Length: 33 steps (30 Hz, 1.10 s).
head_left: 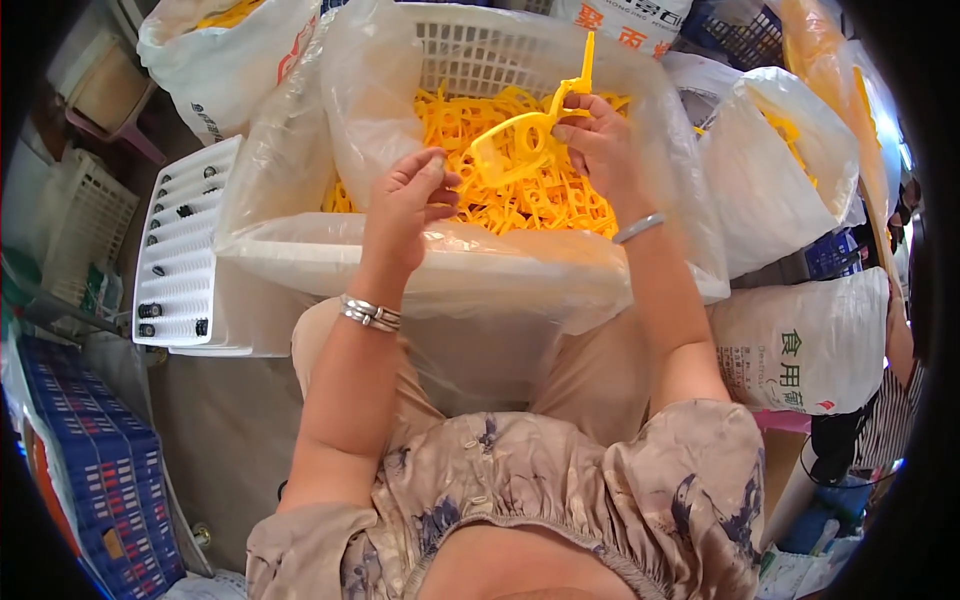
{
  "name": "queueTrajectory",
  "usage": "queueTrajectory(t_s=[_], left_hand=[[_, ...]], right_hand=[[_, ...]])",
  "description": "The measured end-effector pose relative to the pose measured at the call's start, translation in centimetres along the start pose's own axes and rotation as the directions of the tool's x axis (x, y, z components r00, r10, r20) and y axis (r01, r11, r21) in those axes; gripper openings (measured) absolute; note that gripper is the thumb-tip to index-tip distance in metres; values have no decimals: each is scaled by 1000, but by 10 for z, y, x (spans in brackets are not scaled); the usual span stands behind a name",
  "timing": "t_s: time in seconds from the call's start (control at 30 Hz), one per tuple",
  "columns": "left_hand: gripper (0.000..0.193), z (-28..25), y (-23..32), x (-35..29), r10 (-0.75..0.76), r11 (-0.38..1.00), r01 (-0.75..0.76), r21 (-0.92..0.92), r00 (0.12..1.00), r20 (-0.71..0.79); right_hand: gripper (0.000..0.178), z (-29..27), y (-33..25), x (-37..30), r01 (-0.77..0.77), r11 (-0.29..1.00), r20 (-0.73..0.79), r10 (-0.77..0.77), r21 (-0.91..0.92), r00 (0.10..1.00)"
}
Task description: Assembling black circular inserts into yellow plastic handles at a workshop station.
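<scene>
Your right hand (600,140) pinched a yellow plastic part (525,140) by its upper end, fingers closed on it, loop hanging left and a thin stem sticking up past the basket rim. It sat above the heap of yellow parts (520,195), between your two hands. Your left hand (405,205) was curled with fingertips drawn together just beside the part's loop; couldn't tell if it held anything small or touched the part.

The heap lay in a white slatted basket (480,50) lined with a clear plastic bag (440,265), resting against your knees.

Packages: a white sack with red and dark print (215,50) at upper left, yellow showing at its mouth. A white sack with green lettering and a red mark (800,345) at right, by your elbow. Another white bag (785,175) above it, contents mostly hidden. A white sack with red characters (620,20) at top, cut off by the frame.

A white tray with rows of slots (190,250) at left held a few small dark pieces, too small to identify. Blue crates (95,470) at lower left, partly cut off by the lens rim.
</scene>
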<state>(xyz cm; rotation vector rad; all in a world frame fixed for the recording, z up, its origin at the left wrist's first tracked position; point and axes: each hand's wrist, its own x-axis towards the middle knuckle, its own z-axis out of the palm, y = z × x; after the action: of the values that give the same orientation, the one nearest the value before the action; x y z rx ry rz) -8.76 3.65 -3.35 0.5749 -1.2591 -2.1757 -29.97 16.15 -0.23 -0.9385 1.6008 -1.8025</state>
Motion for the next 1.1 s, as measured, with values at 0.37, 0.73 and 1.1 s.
queueTrajectory(t_s=[0.37,0.73,1.1], left_hand=[[52,33,-8,-6,-311,947,300,118,753,579],[68,11,22,-14,-330,928,171,332,792,514],[72,54,-24,-18,498,565,-735,375,666,555]], right_hand=[[41,14,-1,-40,23,992,168,-44,122,985],[30,-7,9,-24,-342,934,-146,355,106,923],[46,45,23,-34,-326,826,302,200,460,932]])
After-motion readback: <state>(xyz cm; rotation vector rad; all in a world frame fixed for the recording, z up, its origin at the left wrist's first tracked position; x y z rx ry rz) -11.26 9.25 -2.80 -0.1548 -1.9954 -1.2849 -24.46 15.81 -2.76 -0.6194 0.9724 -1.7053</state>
